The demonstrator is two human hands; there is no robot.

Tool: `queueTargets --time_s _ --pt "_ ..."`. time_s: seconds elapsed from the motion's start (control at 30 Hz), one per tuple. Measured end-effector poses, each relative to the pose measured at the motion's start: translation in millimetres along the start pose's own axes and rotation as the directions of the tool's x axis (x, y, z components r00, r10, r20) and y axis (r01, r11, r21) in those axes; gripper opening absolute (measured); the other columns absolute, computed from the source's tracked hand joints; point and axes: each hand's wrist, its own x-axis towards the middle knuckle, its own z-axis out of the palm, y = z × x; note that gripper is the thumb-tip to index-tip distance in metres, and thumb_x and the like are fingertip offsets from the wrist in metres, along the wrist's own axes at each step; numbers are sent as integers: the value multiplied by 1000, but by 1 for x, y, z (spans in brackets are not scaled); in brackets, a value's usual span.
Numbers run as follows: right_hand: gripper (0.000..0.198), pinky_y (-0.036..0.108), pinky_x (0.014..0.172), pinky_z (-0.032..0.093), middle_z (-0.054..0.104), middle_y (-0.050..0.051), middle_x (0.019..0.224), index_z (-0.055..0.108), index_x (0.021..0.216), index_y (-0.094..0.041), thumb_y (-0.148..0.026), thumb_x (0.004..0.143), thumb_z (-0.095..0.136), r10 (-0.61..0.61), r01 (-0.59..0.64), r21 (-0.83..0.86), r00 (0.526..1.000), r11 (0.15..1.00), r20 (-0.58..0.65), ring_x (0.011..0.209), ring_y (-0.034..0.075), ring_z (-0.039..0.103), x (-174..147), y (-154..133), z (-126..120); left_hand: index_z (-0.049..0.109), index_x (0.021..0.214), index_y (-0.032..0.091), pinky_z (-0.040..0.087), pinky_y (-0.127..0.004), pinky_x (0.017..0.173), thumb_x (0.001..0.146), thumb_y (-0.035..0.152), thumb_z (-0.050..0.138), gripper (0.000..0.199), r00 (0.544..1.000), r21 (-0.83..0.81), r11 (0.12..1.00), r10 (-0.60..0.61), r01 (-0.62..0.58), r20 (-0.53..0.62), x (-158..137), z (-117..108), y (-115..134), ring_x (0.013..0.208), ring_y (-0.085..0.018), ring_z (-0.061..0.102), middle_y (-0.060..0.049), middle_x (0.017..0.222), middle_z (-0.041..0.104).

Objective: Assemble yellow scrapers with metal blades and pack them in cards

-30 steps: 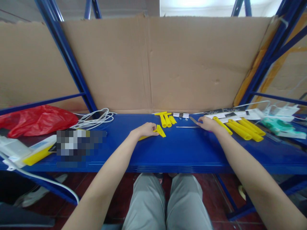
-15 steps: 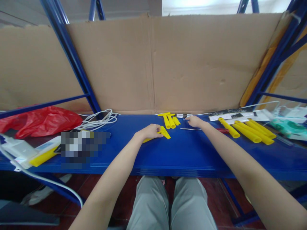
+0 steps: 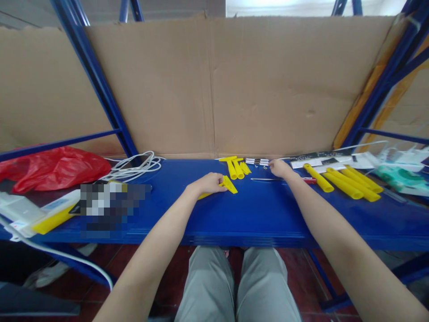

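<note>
My left hand (image 3: 212, 182) is closed around a yellow plastic piece (image 3: 229, 184), whose flat, holed end sticks out past the fingers; its tube-like part shows below the hand. My right hand (image 3: 279, 168) rests farther back to the right with its fingers pinched together, and what they hold, if anything, is too small to make out. Beside its fingertips lie small metal bits (image 3: 265, 167) and a row of white-and-black strips (image 3: 257, 161). A long thin screwdriver (image 3: 309, 180) with a red handle passes under the right wrist. Yellow T-shaped pieces (image 3: 232, 170) and small yellow parts (image 3: 246, 168) lie between my hands.
Several yellow tubes (image 3: 345, 185) and flat black-and-white packets (image 3: 321, 159) lie at the right. To the left are a red plastic bag (image 3: 63, 167), a coiled white cable (image 3: 140, 166) and a white power strip (image 3: 23, 208). Cardboard (image 3: 161, 89) backs the blue table (image 3: 234, 219).
My right hand has moved slightly right, away from the white-and-black strips, and its fingers have drawn in. Small metal bits now show beside it. My left hand keeps its hold.
</note>
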Motion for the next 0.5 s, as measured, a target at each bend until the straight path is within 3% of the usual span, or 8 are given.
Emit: queueTargets --time_s 0.1,0.17,0.33,0.5 --pt "33 38 82 49 70 13 99 73 93 -21 -41 82 51 124 -124 -6 990 992 -64 101 28 63 -2 19 -1 57 77 19 32 -24 54 72 40 61 22 1000 -17 1000 -10 10 5 0 0 0 70 -16 58 0 78 66" --pt "37 40 79 50 71 13 91 73 88 -21 -51 78 54 174 -174 -4 984 985 -29 96 29 64 0 30 1 58 78 19 32 -25 54 72 40 61 23 1000 -21 1000 -20 20 6 0 0 1 70 -17 58 0 79 66" --pt "39 38 80 49 69 14 94 71 91 -18 -50 71 62 236 -239 53 970 970 57 96 27 64 10 42 11 58 80 18 32 -25 54 72 41 61 24 1000 -4 1000 -25 25 -1 -1 0 1 71 -17 58 -2 82 67" --pt "46 40 83 48 66 18 105 67 103 -13 -47 72 64 305 -310 69 950 948 69 104 29 61 9 33 9 57 78 19 32 -24 55 72 41 60 23 1000 1 1000 -9 9 -2 0 -1 1 70 -16 57 -1 79 66"
